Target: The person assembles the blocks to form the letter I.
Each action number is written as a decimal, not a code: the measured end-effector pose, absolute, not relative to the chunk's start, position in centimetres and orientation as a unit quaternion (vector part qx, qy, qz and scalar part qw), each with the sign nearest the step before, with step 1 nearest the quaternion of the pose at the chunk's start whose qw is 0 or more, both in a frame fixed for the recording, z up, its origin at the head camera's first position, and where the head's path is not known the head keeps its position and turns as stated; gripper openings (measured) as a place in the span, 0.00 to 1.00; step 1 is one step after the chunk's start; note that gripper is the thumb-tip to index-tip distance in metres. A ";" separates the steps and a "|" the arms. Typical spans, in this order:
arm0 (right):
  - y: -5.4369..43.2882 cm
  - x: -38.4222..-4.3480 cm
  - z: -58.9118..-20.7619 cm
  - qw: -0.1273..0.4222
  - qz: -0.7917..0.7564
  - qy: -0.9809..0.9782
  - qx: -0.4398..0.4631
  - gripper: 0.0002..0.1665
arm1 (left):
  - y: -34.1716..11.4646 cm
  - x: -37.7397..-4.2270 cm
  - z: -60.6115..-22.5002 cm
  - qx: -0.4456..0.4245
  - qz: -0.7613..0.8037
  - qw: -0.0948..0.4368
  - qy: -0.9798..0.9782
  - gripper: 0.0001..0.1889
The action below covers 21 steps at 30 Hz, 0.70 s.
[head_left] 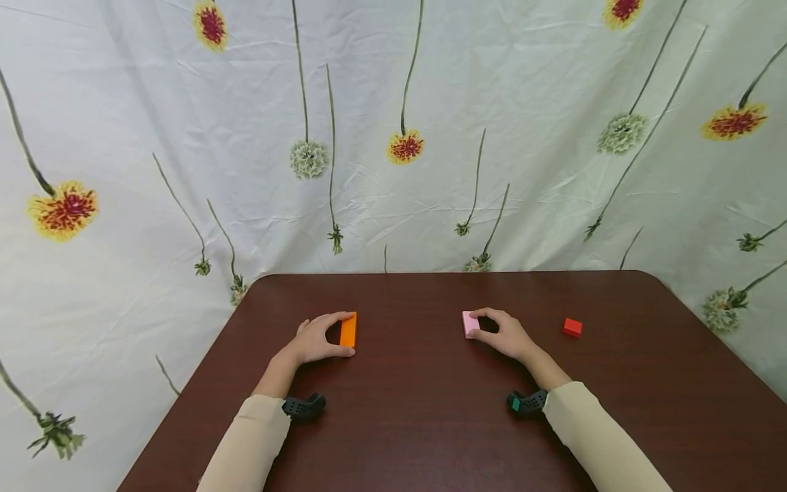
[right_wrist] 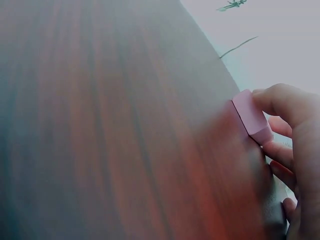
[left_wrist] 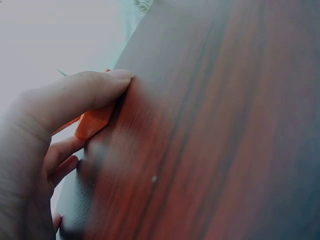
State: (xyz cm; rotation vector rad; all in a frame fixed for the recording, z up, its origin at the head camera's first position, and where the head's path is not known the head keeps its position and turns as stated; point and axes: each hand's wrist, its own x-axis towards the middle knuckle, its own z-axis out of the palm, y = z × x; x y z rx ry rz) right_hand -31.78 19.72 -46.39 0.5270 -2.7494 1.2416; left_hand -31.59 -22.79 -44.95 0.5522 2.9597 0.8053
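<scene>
Left hand [head_left: 315, 339], left of frame centre, pinching an orange block [head_left: 348, 329]; right hand [head_left: 505, 335], right of centre, pinching a pink block [head_left: 470, 323] (red block [head_left: 572, 327] farther right).

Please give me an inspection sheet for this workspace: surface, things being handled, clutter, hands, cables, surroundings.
Surface: dark reddish-brown table with visible wood grain and rounded far corners.
Job's things: orange block and pink block, apart from each other.
Clutter: one red block, untouched, right of the right hand.
Hands: left hand holds the orange block between thumb and fingers; right hand pinches the pink block.
Cables: nothing seen.
Surroundings: white flower-patterned cloth behind the table.
</scene>
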 end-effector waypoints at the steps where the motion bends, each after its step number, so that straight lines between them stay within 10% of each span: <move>1: 19.7 -31.8 -46.4 0.039 0.405 -0.897 0.172 0.28 | -22.8 -31.6 -45.0 0.177 0.260 0.012 0.949 0.43; 21: 19.7 -31.8 -46.6 0.038 0.405 -0.898 0.167 0.29 | -22.7 -31.4 -45.4 0.166 0.286 0.001 0.944 0.42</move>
